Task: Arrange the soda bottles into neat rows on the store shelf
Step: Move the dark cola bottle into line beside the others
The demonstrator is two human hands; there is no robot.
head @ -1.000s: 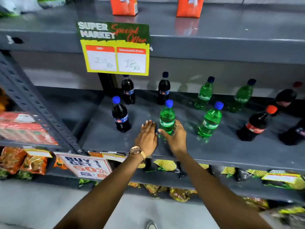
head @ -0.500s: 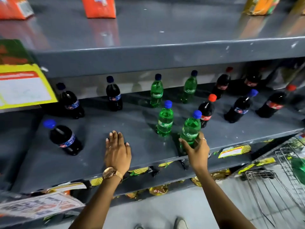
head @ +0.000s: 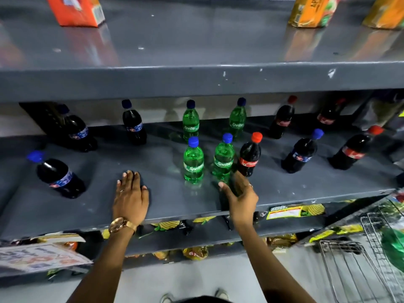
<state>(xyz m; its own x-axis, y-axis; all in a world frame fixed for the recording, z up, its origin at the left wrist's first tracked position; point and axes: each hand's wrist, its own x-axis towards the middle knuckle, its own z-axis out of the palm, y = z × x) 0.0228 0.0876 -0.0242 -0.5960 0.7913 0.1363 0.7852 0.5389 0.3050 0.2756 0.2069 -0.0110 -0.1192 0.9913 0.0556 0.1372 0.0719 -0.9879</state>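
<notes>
Soda bottles stand in two loose rows on the grey shelf (head: 166, 206). At the back are two blue-capped dark bottles (head: 133, 125), two green Sprite bottles (head: 190, 121) and two red-capped cola bottles (head: 282, 119). In front stand a dark bottle (head: 59, 176), two Sprite bottles (head: 193, 163) (head: 223, 159) close together, a red-capped cola (head: 249, 159), a blue-capped dark bottle (head: 300, 154) and another cola (head: 352, 152). My left hand (head: 131, 195) lies flat on the shelf. My right hand (head: 241, 196) is spread just in front of the second Sprite bottle, holding nothing.
The shelf above (head: 196, 79) carries orange cartons (head: 76, 9) and juice boxes (head: 310, 12). Snack packets (head: 293, 212) fill the shelf below. A wire basket (head: 354, 267) sits at lower right, and a promo sign (head: 39, 256) hangs at lower left.
My right hand slid a green Sprite bottle back beside the other front Sprite and let go of it. My left hand stayed flat on the shelf. The view swung right.
</notes>
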